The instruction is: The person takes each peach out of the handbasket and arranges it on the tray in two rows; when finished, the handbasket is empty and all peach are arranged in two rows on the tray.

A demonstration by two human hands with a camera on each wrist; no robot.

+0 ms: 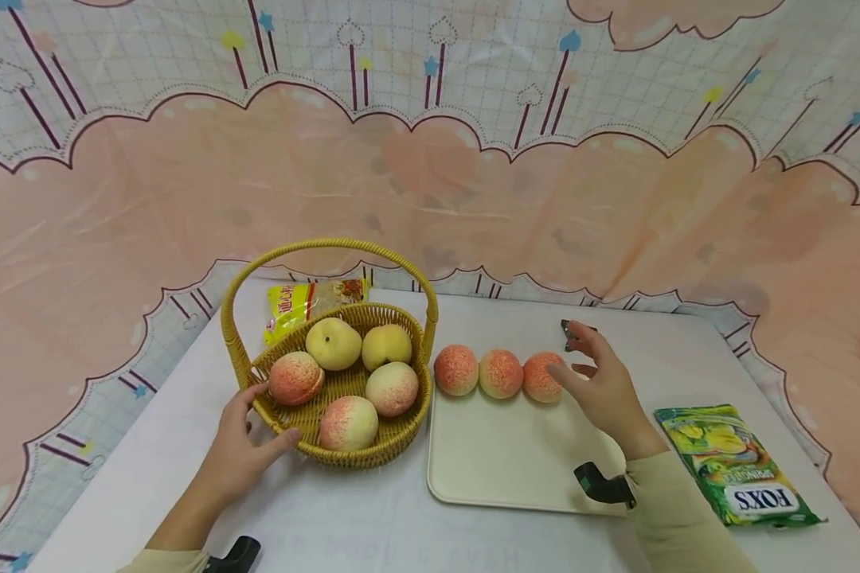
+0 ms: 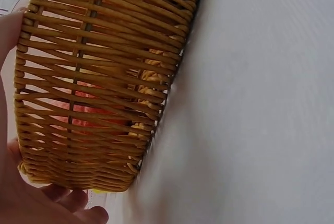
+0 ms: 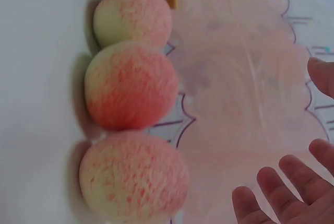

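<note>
A yellow wicker basket (image 1: 358,458) with a tall arched handle holds several peaches (image 1: 349,423), some pale yellow and some flushed pink. My left hand (image 1: 240,450) grips its near left side, thumb at the front rim and fingers by the left rim; in the left wrist view the fingers (image 2: 73,200) bend round the basket's end. Three pink peaches (image 1: 501,374) stand in a row along the back of a cream tray (image 1: 516,469). Over the rightmost peach (image 3: 133,177), my right hand (image 1: 605,394) hovers with fingers spread and nothing held.
Behind the basket lies a yellow food packet (image 1: 290,306). A green FOX'S bag (image 1: 741,465) rests on the table to the right of the tray. Beyond the right hand sits a small dark object (image 1: 568,334). A patterned cloth (image 1: 430,191) hangs behind the table.
</note>
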